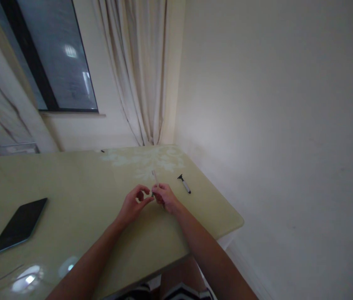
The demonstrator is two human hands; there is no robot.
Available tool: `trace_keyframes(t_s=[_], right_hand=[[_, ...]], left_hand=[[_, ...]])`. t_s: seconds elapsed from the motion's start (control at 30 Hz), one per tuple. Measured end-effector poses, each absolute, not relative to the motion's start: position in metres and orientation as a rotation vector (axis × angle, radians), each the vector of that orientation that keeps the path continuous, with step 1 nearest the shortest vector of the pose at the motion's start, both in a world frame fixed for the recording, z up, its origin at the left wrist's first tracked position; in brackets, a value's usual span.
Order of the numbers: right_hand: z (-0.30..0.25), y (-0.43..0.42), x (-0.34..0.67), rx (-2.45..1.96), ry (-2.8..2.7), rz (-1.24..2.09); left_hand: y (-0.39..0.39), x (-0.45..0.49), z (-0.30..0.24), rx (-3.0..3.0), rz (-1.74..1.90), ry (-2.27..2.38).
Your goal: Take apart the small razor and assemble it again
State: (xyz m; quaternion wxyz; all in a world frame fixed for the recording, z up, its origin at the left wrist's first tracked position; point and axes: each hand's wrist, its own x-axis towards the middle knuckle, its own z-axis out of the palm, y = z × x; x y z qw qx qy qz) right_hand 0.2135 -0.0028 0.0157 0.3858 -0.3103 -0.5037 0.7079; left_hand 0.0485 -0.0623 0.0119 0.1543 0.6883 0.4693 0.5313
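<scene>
Holding a slim pen [154,177] in both hands just above the table [85,179].
The right hand [165,198] is closed around the slim pen's near end, and the left hand [132,206] pinches that same end between thumb and forefinger (the tip itself is hidden). The slim pen is lifted and gripped, with no further change visible. A second pen [184,183] lies untouched just to the right. The long axis runs away from the person, with the free end tilted up toward the curtain [139,75].
</scene>
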Motion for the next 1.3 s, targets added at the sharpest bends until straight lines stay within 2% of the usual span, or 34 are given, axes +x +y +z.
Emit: trace_keyframes(t_s=[0.23, 0.5, 0.6, 1.3], right_hand=[[0.015, -0.003, 0.212, -0.775, -1.458, 1.694], [0.015, -0.001, 0.224, -0.814, -1.904, 1.026], [0.015, -0.002, 0.226, -0.814, -2.091, 0.981], [0.011, -0.009, 0.218, -0.902, -2.131, 0.796]], left_hand=[[-0.062, 0.045, 0.012, 1.996, 1.46, 1.262], [-0.056, 0.025, 0.016, 1.744, 1.606, 1.475], [-0.056, 0.021, 0.017, 1.755, 1.596, 1.477], [-0.057, 0.022, 0.023, 1.733, 1.619, 1.466]])
